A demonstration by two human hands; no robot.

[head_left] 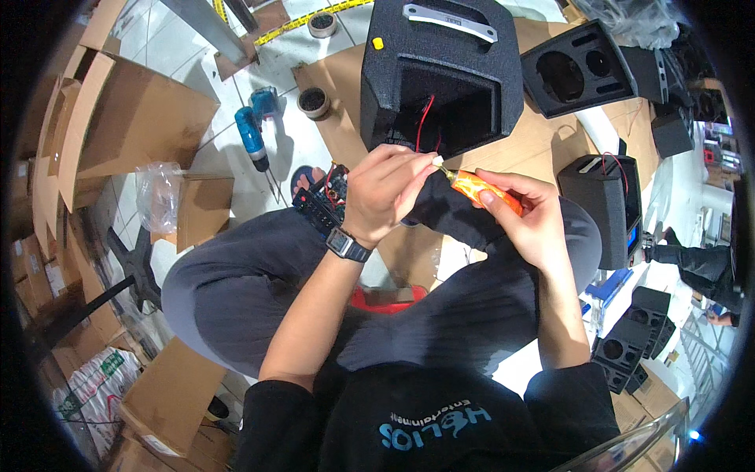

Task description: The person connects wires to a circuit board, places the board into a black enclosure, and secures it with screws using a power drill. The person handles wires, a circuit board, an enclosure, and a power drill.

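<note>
My left hand has its fingertips pinched on a small white piece, too small to name. The fingers of my right hand grip an orange patterned, tube-shaped thing with a narrow tip; its exact kind is unclear. That tip points at the white piece, and the two nearly meet. Just beyond both hands stands a black speaker cabinet with an open recess facing me. A red wire hangs out of the recess. Beside my left wrist sits a black circuit module with red wires.
A blue cordless drill and two round tins, the nearer one dark inside, are on the tiles. Cardboard boxes crowd the left. More speaker cabinets stand at right. Another person's leg shows at far right.
</note>
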